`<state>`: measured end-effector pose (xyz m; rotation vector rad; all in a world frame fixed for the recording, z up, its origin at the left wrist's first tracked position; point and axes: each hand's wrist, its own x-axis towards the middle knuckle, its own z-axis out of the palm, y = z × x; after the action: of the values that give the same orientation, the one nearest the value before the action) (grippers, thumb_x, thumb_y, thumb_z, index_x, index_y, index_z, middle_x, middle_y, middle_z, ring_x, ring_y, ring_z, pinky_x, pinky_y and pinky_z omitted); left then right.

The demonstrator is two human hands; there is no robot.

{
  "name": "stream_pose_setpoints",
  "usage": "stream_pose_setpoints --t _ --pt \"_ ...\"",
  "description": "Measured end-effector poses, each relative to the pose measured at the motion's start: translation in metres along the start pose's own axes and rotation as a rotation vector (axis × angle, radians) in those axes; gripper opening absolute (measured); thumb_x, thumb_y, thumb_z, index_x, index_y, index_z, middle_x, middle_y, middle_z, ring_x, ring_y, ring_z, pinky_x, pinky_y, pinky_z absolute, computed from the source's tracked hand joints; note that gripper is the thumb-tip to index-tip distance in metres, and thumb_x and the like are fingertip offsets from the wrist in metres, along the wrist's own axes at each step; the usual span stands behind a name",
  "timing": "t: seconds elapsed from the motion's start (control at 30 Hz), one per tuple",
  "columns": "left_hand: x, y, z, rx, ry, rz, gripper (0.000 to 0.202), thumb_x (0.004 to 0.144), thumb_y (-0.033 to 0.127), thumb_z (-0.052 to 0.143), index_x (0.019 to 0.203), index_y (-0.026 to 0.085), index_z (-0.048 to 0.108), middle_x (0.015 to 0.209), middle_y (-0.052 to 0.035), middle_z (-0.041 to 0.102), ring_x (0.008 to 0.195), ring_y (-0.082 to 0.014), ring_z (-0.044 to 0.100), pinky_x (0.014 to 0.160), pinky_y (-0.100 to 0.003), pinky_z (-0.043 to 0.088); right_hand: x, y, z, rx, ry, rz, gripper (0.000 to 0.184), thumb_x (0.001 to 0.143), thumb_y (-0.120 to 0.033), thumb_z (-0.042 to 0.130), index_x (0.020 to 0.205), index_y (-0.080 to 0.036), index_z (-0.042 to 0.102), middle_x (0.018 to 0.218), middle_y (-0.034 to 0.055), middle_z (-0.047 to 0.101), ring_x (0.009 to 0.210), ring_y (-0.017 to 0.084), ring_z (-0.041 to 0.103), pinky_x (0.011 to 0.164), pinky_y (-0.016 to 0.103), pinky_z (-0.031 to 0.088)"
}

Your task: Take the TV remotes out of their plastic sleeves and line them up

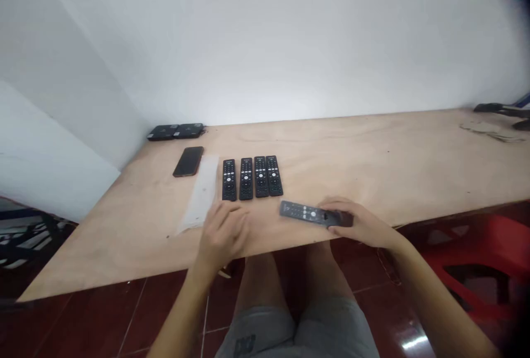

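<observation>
My right hand grips the near end of a dark remote control. The remote lies at a slant low over the table's front edge, its buttons facing up and its surface greyish and hazy. My left hand is at the front of the table, fingers loosely bent and slightly apart, with no object visible in them. Just beyond its fingertips is the leftmost black remote. Beside it in a row lie a second remote, a third remote and a fourth remote, the last two nearly touching.
A whitish translucent sheet lies left of the row, beside a dark phone. Two flat black boxes sit in the back left corner of the wooden table. Dark items lie far right. A red stool stands below.
</observation>
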<state>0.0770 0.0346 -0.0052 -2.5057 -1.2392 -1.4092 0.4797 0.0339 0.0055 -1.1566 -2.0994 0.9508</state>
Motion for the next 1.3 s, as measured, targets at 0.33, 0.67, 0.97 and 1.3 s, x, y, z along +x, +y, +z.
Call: stream_pose_setpoints --t 0.33,0.67,0.97,1.3 --pt "0.006 0.01 0.011 -0.131 -0.477 -0.007 0.044 0.096 0.036 0.076 0.138 0.03 0.065 0.13 -0.0094 0.071 0.122 -0.0308 0.065 0.104 -0.05 0.055 0.058 -0.035 0.072 0.096 -0.094 -0.156 0.056 0.089 -0.03 0.083 0.143 -0.036 0.069 0.144 0.0055 0.069 0.135 0.034 0.06 0.119 0.052 0.043" --pt "0.0 -0.003 0.01 -0.113 -0.325 -0.236 0.045 0.094 0.036 0.078 0.137 0.029 0.065 0.131 -0.009 0.069 0.125 -0.03 0.065 0.109 -0.05 0.053 0.043 -0.016 0.068 0.256 0.441 0.094 0.026 0.097 -0.043 0.071 0.113 -0.024 0.078 0.114 0.0091 0.076 0.092 0.023 0.068 0.081 0.038 0.054" --pt "0.001 0.0 0.008 -0.103 -0.263 -0.146 0.042 0.094 0.031 0.077 0.135 0.028 0.068 0.128 -0.0096 0.07 0.121 -0.0304 0.067 0.106 -0.05 0.055 0.054 -0.028 0.083 0.803 0.382 0.186 0.036 0.095 -0.056 0.074 0.093 -0.021 0.085 0.117 0.0095 0.079 0.119 0.029 0.068 0.108 0.043 0.048" --pt "0.003 0.001 0.009 -0.081 -0.278 -0.111 0.041 0.095 0.029 0.077 0.135 0.028 0.067 0.127 -0.0094 0.069 0.121 -0.0301 0.067 0.106 -0.049 0.055 0.06 -0.037 0.086 1.104 0.162 0.155 0.031 0.088 -0.047 0.083 0.104 -0.021 0.087 0.119 0.0095 0.082 0.124 0.03 0.07 0.12 0.047 0.044"
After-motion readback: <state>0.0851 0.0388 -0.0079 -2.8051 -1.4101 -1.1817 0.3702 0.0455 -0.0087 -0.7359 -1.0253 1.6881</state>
